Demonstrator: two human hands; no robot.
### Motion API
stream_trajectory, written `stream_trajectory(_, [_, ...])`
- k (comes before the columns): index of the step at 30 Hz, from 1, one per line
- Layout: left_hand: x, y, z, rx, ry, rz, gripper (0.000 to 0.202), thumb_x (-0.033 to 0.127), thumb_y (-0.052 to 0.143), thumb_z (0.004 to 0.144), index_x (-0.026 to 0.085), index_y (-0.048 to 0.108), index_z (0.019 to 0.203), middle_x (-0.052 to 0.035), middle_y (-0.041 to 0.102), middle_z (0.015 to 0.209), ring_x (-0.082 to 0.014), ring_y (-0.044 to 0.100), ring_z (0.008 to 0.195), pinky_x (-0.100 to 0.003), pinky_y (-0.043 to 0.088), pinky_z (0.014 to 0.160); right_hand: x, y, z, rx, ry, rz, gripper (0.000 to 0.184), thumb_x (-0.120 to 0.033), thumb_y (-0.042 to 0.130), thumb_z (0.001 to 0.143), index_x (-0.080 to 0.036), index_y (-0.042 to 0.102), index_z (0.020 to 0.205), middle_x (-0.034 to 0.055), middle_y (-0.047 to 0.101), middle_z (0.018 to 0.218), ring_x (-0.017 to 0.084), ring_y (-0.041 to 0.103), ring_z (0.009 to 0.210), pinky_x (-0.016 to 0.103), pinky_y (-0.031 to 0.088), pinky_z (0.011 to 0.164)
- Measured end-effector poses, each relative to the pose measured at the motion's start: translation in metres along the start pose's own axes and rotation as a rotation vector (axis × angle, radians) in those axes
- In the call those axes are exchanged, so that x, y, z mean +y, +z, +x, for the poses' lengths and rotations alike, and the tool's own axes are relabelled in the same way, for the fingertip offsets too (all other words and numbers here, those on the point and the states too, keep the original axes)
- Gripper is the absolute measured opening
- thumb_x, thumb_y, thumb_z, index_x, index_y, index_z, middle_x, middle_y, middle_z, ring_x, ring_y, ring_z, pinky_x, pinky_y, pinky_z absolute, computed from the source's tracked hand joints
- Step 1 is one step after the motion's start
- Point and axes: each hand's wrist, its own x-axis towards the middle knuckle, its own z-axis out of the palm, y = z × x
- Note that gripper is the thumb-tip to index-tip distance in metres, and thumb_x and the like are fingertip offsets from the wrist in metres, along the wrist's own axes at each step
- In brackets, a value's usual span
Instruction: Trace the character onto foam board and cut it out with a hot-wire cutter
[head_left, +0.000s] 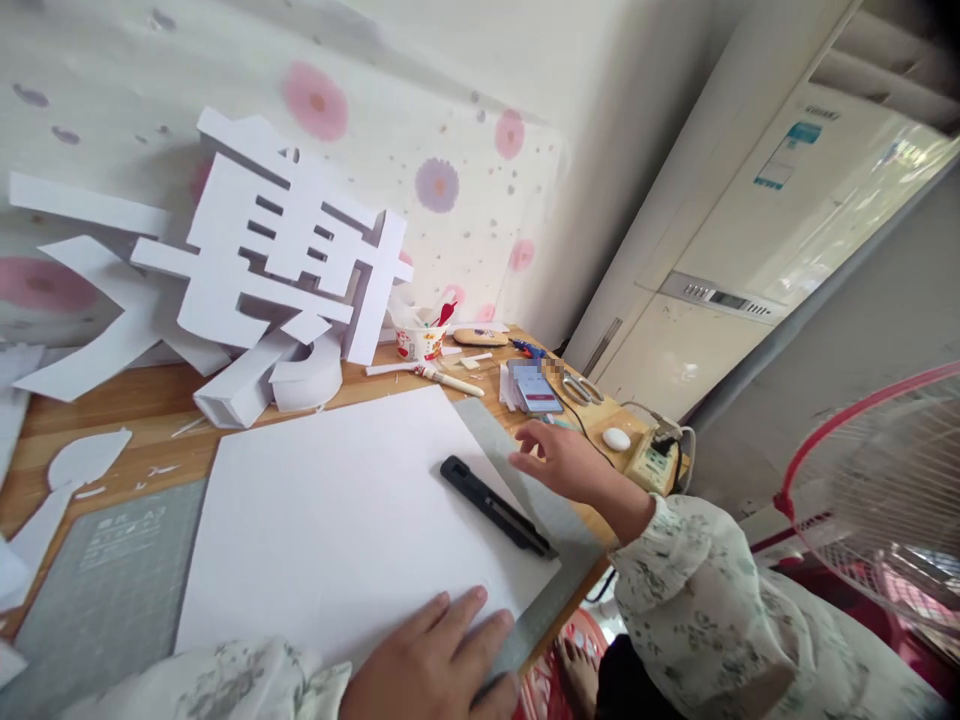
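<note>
A white foam-like sheet (315,510) lies on the grey cutting mat (135,570). My left hand (442,660) rests on the sheet's near edge, fingers spread and flat. On the right part of the sheet lies a black utility knife (495,505), touched by neither hand. My right hand (559,460) hovers by the mat's right side, its fingers loosely bent and apart with nothing between them. Just beyond it is a smartphone (536,385) with a lit screen. Whatever is dark under my left fingers is too hidden to tell.
Large white cut-out characters (292,240) lean against the wall. Behind the sheet stand a paper tub (420,342) and a glue stick-like tool (450,380). Scissors (581,388), a white egg-shaped object (616,439) and a power strip (656,460) line the right side. A fan (885,490) stands right.
</note>
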Motion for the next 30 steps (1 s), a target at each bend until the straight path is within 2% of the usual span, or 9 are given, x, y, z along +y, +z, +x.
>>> stream_trajectory(3, [0.006, -0.025, 0.009, -0.237, -0.071, -0.148, 0.036, 0.04, 0.061, 0.094, 0.024, 0.06, 0.126, -0.0072, 0.054, 0.148, -0.0317, 0.053, 0.132, -0.048, 0.049, 0.105, -0.034, 0.007, -0.023, -0.217, -0.049, -0.33, 0.048, -0.057, 0.064, 0.084, -0.018, 0.066, 0.112, 0.0084, 0.075, 0.094, 0.025, 0.068, 0.087, 0.032, 0.046, 0.074])
stream_trajectory(6, [0.006, -0.04, 0.015, -0.404, -0.078, -0.23, 0.048, 0.036, 0.069, 0.088, 0.02, 0.057, 0.132, -0.0118, 0.047, 0.153, -0.0342, 0.044, 0.139, -0.052, 0.042, 0.112, -0.048, 0.012, -0.03, -0.299, -0.033, -0.422, 0.058, -0.056, 0.066, 0.082, -0.016, 0.063, 0.124, 0.0102, 0.075, 0.099, 0.026, 0.068, 0.085, 0.032, 0.045, 0.07])
stream_trajectory(9, [0.007, -0.043, 0.017, -0.442, -0.099, -0.227, 0.053, 0.034, 0.071, 0.086, 0.022, 0.055, 0.134, -0.0107, 0.045, 0.155, -0.0333, 0.041, 0.142, -0.052, 0.038, 0.115, -0.049, 0.021, -0.029, -0.324, -0.002, -0.351, 0.043, -0.042, 0.068, 0.079, -0.018, 0.069, 0.115, 0.0086, 0.075, 0.09, 0.025, 0.067, 0.076, 0.031, 0.042, 0.063])
stream_trajectory(14, [0.008, -0.042, 0.016, -0.428, -0.082, -0.197, 0.055, 0.034, 0.074, 0.083, 0.022, 0.055, 0.134, -0.0106, 0.046, 0.153, -0.0336, 0.041, 0.142, -0.052, 0.038, 0.115, -0.041, 0.026, -0.024, -0.268, 0.07, -0.199, 0.016, -0.025, 0.068, 0.069, -0.021, 0.074, 0.084, 0.0057, 0.071, 0.073, 0.022, 0.061, 0.065, 0.031, 0.038, 0.057])
stream_trajectory(18, [0.008, -0.042, 0.016, -0.418, -0.074, -0.193, 0.056, 0.034, 0.075, 0.083, 0.021, 0.055, 0.134, -0.0119, 0.047, 0.152, -0.0344, 0.041, 0.141, -0.052, 0.038, 0.114, -0.035, 0.007, -0.027, -0.201, 0.204, 0.127, 0.013, -0.028, 0.062, 0.072, -0.021, 0.07, 0.078, -0.0001, 0.063, 0.061, 0.015, 0.053, 0.052, 0.027, 0.039, 0.05])
stream_trajectory(21, [0.009, -0.041, 0.015, -0.392, -0.081, -0.187, 0.048, 0.03, 0.07, 0.088, 0.021, 0.056, 0.133, -0.0119, 0.049, 0.15, -0.0342, 0.042, 0.14, -0.052, 0.039, 0.113, -0.035, -0.011, -0.044, -0.027, 0.321, 0.627, 0.019, -0.035, 0.066, 0.068, -0.019, 0.067, 0.078, -0.0036, 0.055, 0.057, 0.01, 0.045, 0.046, 0.024, 0.035, 0.043])
stream_trajectory(23, [0.011, -0.04, 0.014, -0.371, -0.088, -0.179, 0.044, 0.026, 0.066, 0.089, 0.021, 0.056, 0.132, -0.0118, 0.05, 0.149, -0.0343, 0.042, 0.141, -0.052, 0.039, 0.113, -0.037, -0.019, -0.061, 0.111, 0.355, 0.855, 0.023, -0.036, 0.071, 0.064, -0.018, 0.066, 0.078, -0.0045, 0.052, 0.058, 0.009, 0.042, 0.046, 0.022, 0.033, 0.04])
stream_trajectory(27, [0.013, -0.038, 0.012, -0.337, -0.089, -0.166, 0.045, 0.024, 0.066, 0.088, 0.02, 0.056, 0.132, -0.013, 0.051, 0.148, -0.0353, 0.044, 0.139, -0.053, 0.04, 0.112, -0.038, -0.022, -0.097, 0.23, 0.424, 1.075, 0.029, -0.04, 0.07, 0.066, -0.019, 0.066, 0.087, -0.0019, 0.054, 0.066, 0.01, 0.045, 0.049, 0.023, 0.037, 0.041])
stream_trajectory(30, [0.012, -0.035, 0.011, -0.299, -0.108, -0.189, 0.041, 0.025, 0.062, 0.092, 0.019, 0.056, 0.132, -0.0143, 0.052, 0.147, -0.0335, 0.047, 0.137, -0.051, 0.041, 0.112, -0.037, -0.017, -0.11, 0.264, 0.392, 1.199, 0.025, -0.043, 0.071, 0.068, -0.023, 0.059, 0.077, -0.0032, 0.046, 0.066, 0.01, 0.039, 0.05, 0.022, 0.036, 0.041])
